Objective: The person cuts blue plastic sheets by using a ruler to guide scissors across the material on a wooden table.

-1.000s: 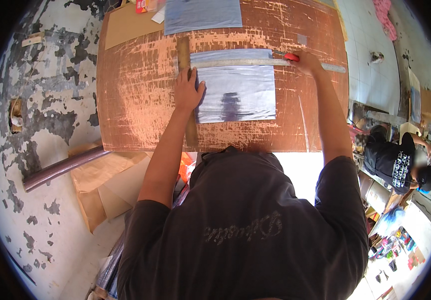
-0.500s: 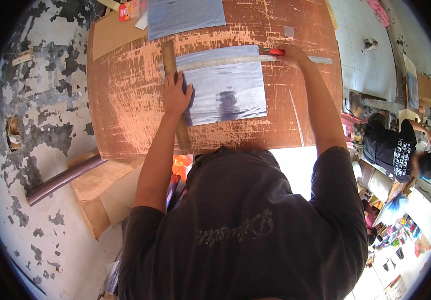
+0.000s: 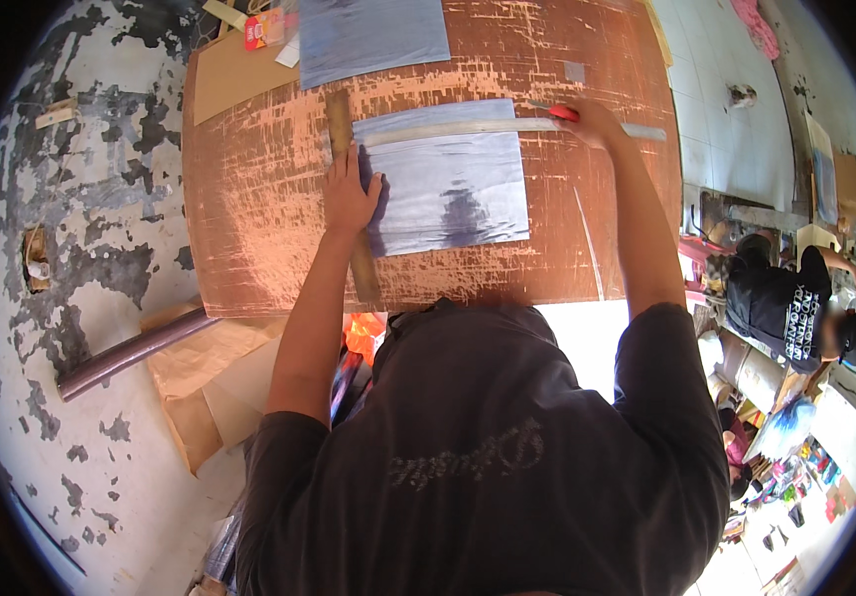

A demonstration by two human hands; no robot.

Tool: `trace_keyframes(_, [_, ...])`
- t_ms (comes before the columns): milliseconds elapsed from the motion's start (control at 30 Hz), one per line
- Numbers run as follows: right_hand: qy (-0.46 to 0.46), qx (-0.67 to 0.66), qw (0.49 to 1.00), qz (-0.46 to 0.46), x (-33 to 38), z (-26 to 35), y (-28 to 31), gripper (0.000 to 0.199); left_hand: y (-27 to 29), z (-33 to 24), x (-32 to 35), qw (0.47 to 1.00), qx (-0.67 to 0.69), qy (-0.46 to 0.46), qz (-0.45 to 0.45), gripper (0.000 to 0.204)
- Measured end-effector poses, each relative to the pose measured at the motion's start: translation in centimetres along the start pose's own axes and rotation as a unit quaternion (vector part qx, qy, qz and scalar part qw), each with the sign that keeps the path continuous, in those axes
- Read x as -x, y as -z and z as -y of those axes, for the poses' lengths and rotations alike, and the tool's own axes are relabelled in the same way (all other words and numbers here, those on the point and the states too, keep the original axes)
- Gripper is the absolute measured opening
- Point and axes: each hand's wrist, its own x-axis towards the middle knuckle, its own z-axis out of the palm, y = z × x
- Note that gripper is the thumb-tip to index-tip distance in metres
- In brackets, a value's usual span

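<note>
My left hand (image 3: 352, 199) lies over a wooden bar (image 3: 338, 124), fingers stretched and thumb apart, beside the left edge of a blue-grey sheet (image 3: 438, 184) with a dark smudge. From this bar a long pale straightedge (image 3: 448, 129) runs right across the sheet's upper part and beyond it. My right hand (image 3: 592, 123) is closed round a red-handled cutting knife (image 3: 564, 113) near the sheet's upper right corner, just above the straightedge. The knife's thin tip points left.
The scored brown tabletop (image 3: 259, 209) carries another blue-grey sheet (image 3: 373, 40) and brown cardboard (image 3: 239, 74) at the far side. A dark roll (image 3: 135, 355) and brown paper (image 3: 205, 382) lie left below the table. Another person (image 3: 781, 303) works at the right.
My right hand has shifted slightly right with the knife, its tip now past the sheet's corner. My left hand stays on the bar. The whole view has moved a little.
</note>
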Motion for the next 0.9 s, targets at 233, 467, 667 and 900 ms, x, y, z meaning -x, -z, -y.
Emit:
trace_keyframes(233, [-0.142,-0.100,0.977,-0.126,8.3,-8.3,-3.0,0.042,2.0,3.6,-1.6,0.994,-0.046,-0.074,0.071,0.063])
trace_keyframes(467, [-0.257,-0.065,0.945,-0.192,15.8,-9.1,-7.6,0.038,7.6,4.3,-2.8,0.969,-0.060,-0.116,0.209,0.106])
trace_keyframes(667, [-0.256,0.004,0.921,-0.294,17.1,-5.9,-9.7,0.036,7.8,7.2,-2.0,0.943,-0.106,-0.169,0.267,0.147])
trace_keyframes(900, [-0.245,-0.047,0.893,-0.376,17.7,0.6,-9.3,0.034,6.6,7.7,-2.0,0.939,-0.103,-0.187,0.269,0.155])
